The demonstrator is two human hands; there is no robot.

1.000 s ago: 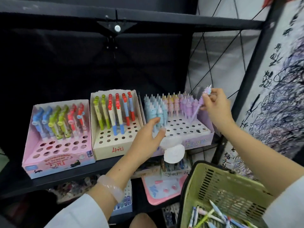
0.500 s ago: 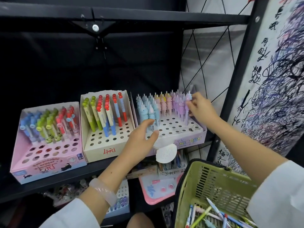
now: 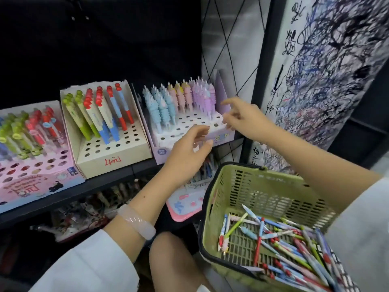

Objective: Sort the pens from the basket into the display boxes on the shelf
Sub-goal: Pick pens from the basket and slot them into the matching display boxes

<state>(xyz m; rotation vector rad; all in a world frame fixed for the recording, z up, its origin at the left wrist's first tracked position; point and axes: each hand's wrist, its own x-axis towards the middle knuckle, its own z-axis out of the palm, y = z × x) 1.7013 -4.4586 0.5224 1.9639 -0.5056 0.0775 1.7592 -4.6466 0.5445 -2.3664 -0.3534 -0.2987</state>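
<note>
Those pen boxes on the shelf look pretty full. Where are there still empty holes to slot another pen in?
Each box's front rows are open. The cream box has bare holes below its green, red and blue pens; the purple box has free rows in front of its pastel pens; the pink box likewise. All back rows are crowded.

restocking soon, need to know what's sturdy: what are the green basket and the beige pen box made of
The basket looks like moulded plastic with a dull sheen: its walls and floor are a regular slotted grid with a thick rim. The beige box looks like matte cardboard: folded flat panels, punched round holes and red handwriting on the front.
</note>
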